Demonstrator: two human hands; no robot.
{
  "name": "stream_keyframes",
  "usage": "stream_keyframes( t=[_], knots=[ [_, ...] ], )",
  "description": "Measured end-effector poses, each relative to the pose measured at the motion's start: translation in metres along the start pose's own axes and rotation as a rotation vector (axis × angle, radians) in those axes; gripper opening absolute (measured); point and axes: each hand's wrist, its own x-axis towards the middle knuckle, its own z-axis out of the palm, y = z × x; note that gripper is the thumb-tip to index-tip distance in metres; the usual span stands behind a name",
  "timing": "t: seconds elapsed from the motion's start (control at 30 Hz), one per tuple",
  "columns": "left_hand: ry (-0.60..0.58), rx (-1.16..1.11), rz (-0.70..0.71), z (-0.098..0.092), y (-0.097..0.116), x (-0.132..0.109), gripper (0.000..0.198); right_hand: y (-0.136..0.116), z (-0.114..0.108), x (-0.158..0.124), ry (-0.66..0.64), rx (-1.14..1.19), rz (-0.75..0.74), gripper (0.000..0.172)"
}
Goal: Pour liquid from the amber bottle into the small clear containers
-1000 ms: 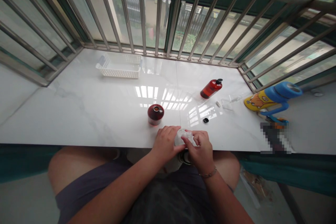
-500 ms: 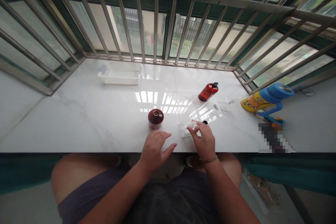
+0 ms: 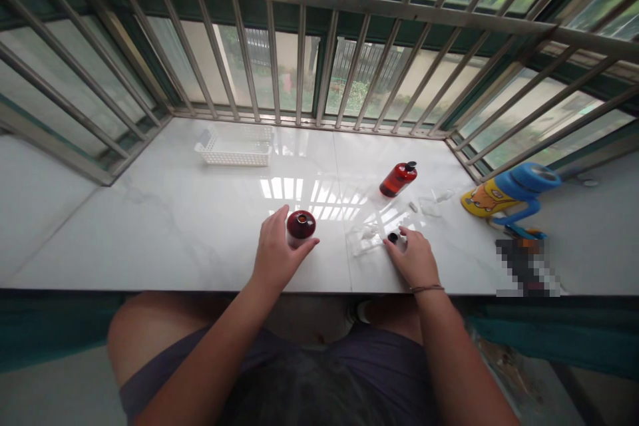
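Observation:
An uncapped dark red bottle [image 3: 301,222] stands upright on the white marbled tabletop, its mouth facing up. My left hand [image 3: 277,249] curves around the bottle's left and near sides, fingers and thumb spread; whether it touches the bottle is hard to tell. A small black cap [image 3: 393,237] lies on the table between the thumb and index finger of my right hand [image 3: 415,259], which are parted. Just left of the cap is a clear plastic wrapper or tray [image 3: 363,239], empty of my hands.
A second red bottle [image 3: 398,180] with a black top stands farther back. A white basket [image 3: 235,158] is at the back left. To the right are clear plastic pieces [image 3: 433,204], a blue and yellow flask [image 3: 509,190] and a blurred-out item [image 3: 526,269]. Metal bars [image 3: 319,80] line the window.
My left hand has moved up and left to the uncapped bottle. My right hand has left the clear plastic and moved right to the black cap. The view has shifted slightly.

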Motion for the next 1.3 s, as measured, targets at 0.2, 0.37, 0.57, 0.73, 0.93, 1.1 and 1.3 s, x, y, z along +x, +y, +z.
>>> stream_keyframes(
  t=[0.2, 0.37, 0.57, 0.73, 0.93, 1.1, 1.3],
  knots=[
    [-0.092, -0.049, -0.156, 0.014, -0.002, 0.006, 0.077, -0.003, 0.002, -0.008, -0.010, 0.056, 0.052, 0.037],
    [-0.150, -0.078, -0.139, 0.004, 0.000, -0.001, 0.074, -0.028, -0.030, -0.021, 0.061, 0.155, 0.075, 0.038],
    [-0.212, -0.115, -0.092, -0.003, 0.009, -0.019, 0.074, -0.095, -0.086, -0.030, -0.015, 0.287, -0.126, 0.033],
    [-0.224, -0.143, -0.066, 0.002, 0.022, -0.034, 0.077, -0.153, -0.095, -0.025, -0.226, 0.356, -0.237, 0.023],
    [-0.241, -0.170, -0.062, 0.009, 0.032, -0.042, 0.073, -0.200, -0.081, -0.017, -0.333, 0.354, -0.355, 0.029],
    [-0.235, -0.160, -0.064, 0.011, 0.032, -0.042, 0.070, -0.213, -0.079, -0.014, -0.290, 0.370, -0.380, 0.037],
    [-0.206, -0.163, -0.059, 0.015, 0.029, -0.043, 0.063, -0.221, -0.077, -0.009, -0.301, 0.402, -0.432, 0.024]
  ],
)
